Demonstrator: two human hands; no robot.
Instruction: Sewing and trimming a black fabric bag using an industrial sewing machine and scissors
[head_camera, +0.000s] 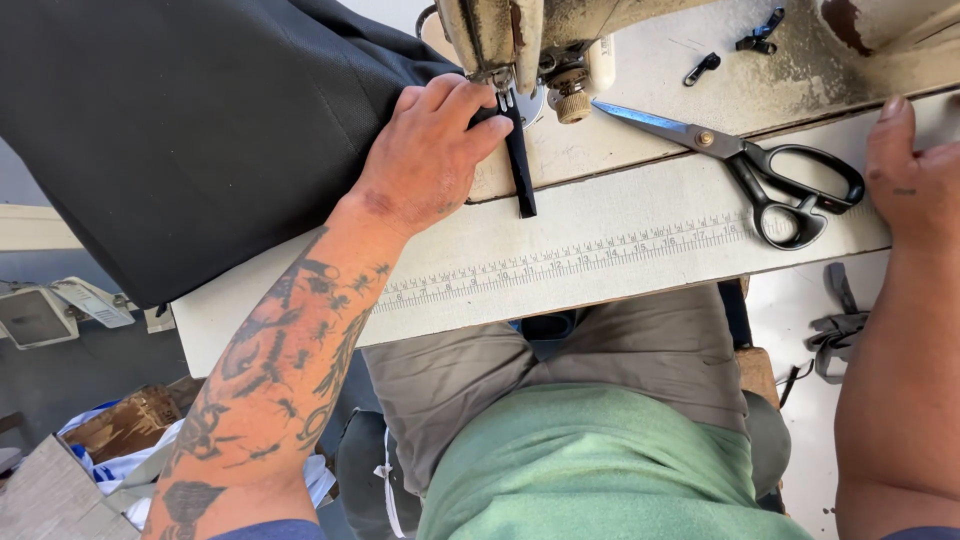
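Head view looks straight down on our two hands at a sewing machine (520, 40) set into a pale, worn bench (640, 215). Our left hand (430, 150) lies flat on a large piece of black fabric (190, 130), palm down, fingers spread and pressing the cloth against the bench just beside the presser foot; it grips nothing, only holds the fabric down. The fabric covers the left part of the bench and hangs off its far-left edge. A narrow black strip (521, 165) runs from under the needle area toward us, its near end lying on the bench just past our fingertips; our index finger touches its upper part.

Our right hand (915, 175) rests at the right edge of the bench, fingers pointing away from us, loose and holding nothing as far as we can see; part of it is cut off by the picture edge. Just to its left lie black-handled scissors (745, 160), closed, blades pointing toward the machine, handles nearest our right hand but not touching it.

A printed measuring scale (560, 258) runs along the front strip of the bench. Two small black clips (735, 50) lie on the stained surface behind the scissors. Below the bench edge we see our lap in grey-brown trousers (600, 350) and a green shirt (590, 465). To the lower left, on the floor, lie some scraps of cloth (120, 440)
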